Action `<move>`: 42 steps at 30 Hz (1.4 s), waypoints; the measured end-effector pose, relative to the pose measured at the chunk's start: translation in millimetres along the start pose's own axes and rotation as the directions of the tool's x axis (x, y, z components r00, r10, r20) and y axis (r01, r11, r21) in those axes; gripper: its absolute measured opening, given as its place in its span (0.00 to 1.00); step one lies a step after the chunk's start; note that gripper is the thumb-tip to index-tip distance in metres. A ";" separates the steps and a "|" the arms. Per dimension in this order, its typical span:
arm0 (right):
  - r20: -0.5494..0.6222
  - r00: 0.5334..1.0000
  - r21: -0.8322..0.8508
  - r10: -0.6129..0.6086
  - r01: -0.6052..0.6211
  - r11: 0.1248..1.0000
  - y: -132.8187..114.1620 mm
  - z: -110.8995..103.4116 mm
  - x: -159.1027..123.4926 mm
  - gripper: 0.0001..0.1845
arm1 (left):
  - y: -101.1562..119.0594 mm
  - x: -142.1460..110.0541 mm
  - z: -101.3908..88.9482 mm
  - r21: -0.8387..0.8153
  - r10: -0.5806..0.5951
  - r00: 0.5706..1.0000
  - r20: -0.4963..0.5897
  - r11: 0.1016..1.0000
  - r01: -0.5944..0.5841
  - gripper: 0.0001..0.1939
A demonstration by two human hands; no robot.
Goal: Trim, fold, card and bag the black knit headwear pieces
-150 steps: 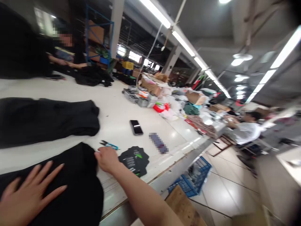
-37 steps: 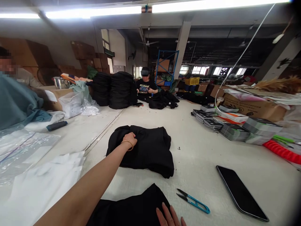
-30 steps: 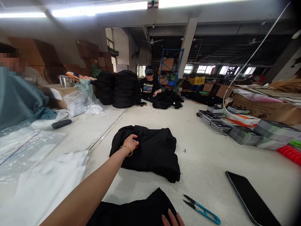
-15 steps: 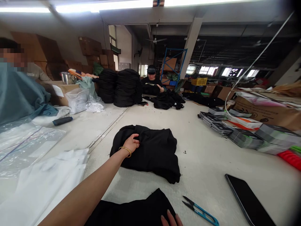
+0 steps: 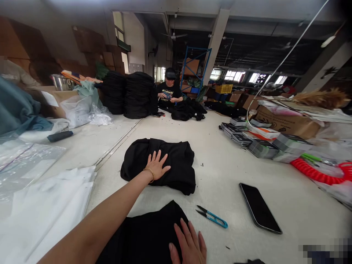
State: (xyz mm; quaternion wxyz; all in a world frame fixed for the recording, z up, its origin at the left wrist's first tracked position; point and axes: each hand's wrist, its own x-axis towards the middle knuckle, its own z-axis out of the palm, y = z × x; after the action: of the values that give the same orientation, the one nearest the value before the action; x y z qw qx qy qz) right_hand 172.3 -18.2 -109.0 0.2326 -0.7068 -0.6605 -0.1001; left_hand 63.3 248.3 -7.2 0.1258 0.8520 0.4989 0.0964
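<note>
My left hand (image 5: 156,167), with a bangle on the wrist, lies with fingers spread on a folded black garment (image 5: 180,170) in the middle of the table. Closer to me, my right hand (image 5: 189,242) rests with fingers extended on the right edge of another black garment (image 5: 148,234), partly cut off by the frame's bottom. Blue-handled thread snips (image 5: 213,216) lie just right of that second garment. Farther right is a dark-screened phone (image 5: 260,207). Neither hand grips anything.
White sheets (image 5: 55,209) and clear plastic bags (image 5: 27,157) cover the left side. Card stacks (image 5: 291,145), a red coiled hose (image 5: 316,172) and a cardboard box (image 5: 286,119) stand right. Across the table a person (image 5: 169,91) sits beside tall black garment piles (image 5: 139,95).
My left hand has gone from bunched fingers to a flat, spread palm on the folded garment. More of my right hand now shows, and the view has shifted.
</note>
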 end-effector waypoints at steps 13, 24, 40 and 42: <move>0.213 0.977 0.097 0.026 -0.047 0.994 -9.1 -38.4 12.9 0.22 | -47.2 -324.2 -10.1 0.175 -0.007 0.997 -0.073 0.984 0.020 0.29; 0.028 0.999 0.269 -0.032 0.023 0.963 -14.6 -63.0 0.2 0.26 | -42.5 -442.7 -12.4 0.062 -0.083 0.925 -0.370 0.992 0.114 0.17; 0.110 0.943 0.313 -0.313 0.266 0.912 -2.4 -120.7 -134.0 0.13 | -67.3 -462.4 20.7 -0.040 -0.030 0.925 -0.378 0.999 0.016 0.08; 0.134 0.940 0.338 -0.312 0.253 0.906 -5.0 -122.6 -132.2 0.13 | -68.6 -458.9 21.4 -0.018 -0.032 0.918 -0.396 0.999 0.027 0.08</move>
State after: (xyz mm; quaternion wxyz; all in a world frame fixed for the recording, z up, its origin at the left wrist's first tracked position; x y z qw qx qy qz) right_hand 173.5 -191.9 -60.4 0.2635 -0.5629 -0.7824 0.0403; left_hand -209.1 -123.3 -66.6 0.0289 0.8065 0.5263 0.2677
